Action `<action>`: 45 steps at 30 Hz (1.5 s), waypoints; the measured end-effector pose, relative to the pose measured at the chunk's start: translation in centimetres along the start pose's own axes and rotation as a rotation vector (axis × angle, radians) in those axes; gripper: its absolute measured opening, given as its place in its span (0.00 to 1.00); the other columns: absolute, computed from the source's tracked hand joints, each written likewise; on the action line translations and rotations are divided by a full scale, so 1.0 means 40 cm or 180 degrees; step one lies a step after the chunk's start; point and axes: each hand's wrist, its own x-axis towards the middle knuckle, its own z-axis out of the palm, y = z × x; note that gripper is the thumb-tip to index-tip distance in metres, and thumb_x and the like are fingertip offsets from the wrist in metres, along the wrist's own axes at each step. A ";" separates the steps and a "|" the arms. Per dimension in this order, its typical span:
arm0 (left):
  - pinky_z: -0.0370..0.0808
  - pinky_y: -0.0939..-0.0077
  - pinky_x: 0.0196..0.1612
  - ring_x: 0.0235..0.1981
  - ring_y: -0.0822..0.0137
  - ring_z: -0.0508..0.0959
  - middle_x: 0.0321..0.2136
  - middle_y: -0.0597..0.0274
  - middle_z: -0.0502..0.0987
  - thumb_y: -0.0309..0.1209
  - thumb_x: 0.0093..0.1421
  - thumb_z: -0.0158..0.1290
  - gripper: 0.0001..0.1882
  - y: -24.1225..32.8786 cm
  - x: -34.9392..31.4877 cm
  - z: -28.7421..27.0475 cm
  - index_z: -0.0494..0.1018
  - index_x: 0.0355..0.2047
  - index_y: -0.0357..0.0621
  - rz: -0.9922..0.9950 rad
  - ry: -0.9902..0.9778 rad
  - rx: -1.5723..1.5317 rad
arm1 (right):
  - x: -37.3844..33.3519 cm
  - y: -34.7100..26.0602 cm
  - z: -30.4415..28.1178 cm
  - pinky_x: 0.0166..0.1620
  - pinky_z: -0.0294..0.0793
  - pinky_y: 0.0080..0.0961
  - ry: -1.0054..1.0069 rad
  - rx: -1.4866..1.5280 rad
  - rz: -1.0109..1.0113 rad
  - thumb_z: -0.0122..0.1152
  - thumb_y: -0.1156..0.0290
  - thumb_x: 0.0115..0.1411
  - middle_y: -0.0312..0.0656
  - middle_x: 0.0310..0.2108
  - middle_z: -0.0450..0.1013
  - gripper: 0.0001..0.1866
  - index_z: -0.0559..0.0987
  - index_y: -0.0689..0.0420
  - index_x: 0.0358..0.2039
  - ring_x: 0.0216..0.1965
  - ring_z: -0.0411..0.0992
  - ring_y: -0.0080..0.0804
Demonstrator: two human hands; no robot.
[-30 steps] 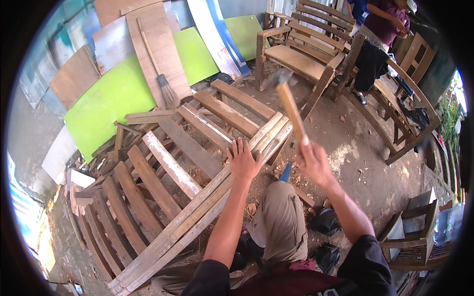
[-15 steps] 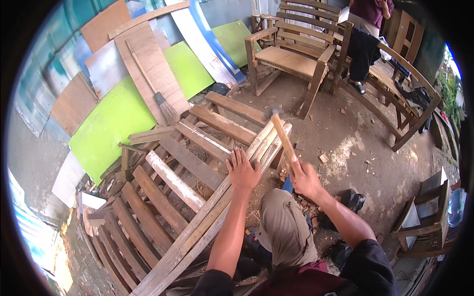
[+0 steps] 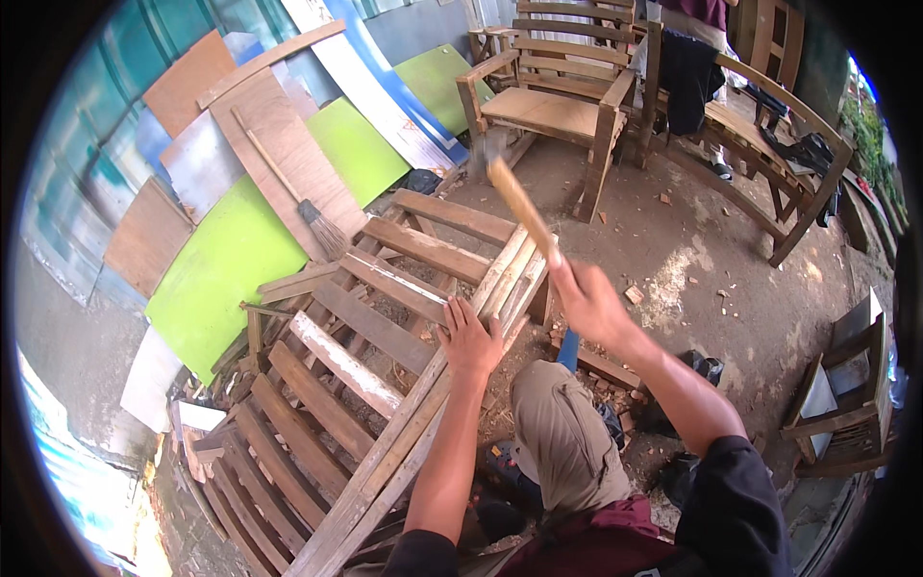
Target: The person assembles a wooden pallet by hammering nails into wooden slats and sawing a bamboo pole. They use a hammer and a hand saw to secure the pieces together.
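My right hand (image 3: 588,300) grips a hammer (image 3: 523,210) by the lower part of its wooden handle. The hammer's head is blurred and raised above the far end of a slatted wooden frame. Flat on that frame's long rails (image 3: 404,419) lies my left hand (image 3: 470,337), fingers stretched out toward the far end. Several brown slats (image 3: 373,327) run from the rails off to the left, one with worn white paint (image 3: 346,363). No nail can be made out beside either hand.
A wooden armchair (image 3: 553,108) and a wooden bench (image 3: 740,125) draped with black cloth stand behind; a person (image 3: 694,12) is beyond them. Green panels (image 3: 226,274) and a broom (image 3: 288,188) lean at left. A small wooden rack (image 3: 846,394) stands right; wood scraps litter the ground.
My right hand has lifted slightly, and the hammer's head has swung up and to the left. The left hand stays flat on the rails. The whole view has shifted a little.
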 end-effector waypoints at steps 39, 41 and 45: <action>0.77 0.55 0.49 0.46 0.43 0.82 0.43 0.42 0.82 0.41 0.65 0.58 0.23 0.222 -0.437 0.208 0.77 0.52 0.36 0.1784 -0.2529 -0.0684 | -0.826 1.237 0.229 0.62 0.66 0.49 0.0197 -0.2249 0.1937 0.64 0.59 0.62 0.59 0.56 0.67 0.26 0.70 0.63 0.52 0.61 0.65 0.58; 0.77 0.52 0.48 0.44 0.42 0.82 0.42 0.44 0.83 0.41 0.65 0.58 0.23 0.218 -0.464 0.258 0.77 0.52 0.37 0.1852 -0.1824 -0.0705 | -0.803 1.207 0.220 0.63 0.63 0.47 0.0143 -0.2152 0.1136 0.64 0.62 0.61 0.56 0.57 0.65 0.25 0.69 0.62 0.53 0.62 0.63 0.56; 0.77 0.52 0.50 0.46 0.43 0.82 0.44 0.43 0.83 0.42 0.64 0.59 0.24 0.267 -0.520 0.342 0.76 0.54 0.38 0.1020 -0.1493 -0.1329 | -0.746 1.249 0.224 0.54 0.72 0.43 -0.0029 -0.1424 0.0746 0.63 0.70 0.59 0.53 0.50 0.74 0.18 0.75 0.60 0.49 0.52 0.72 0.54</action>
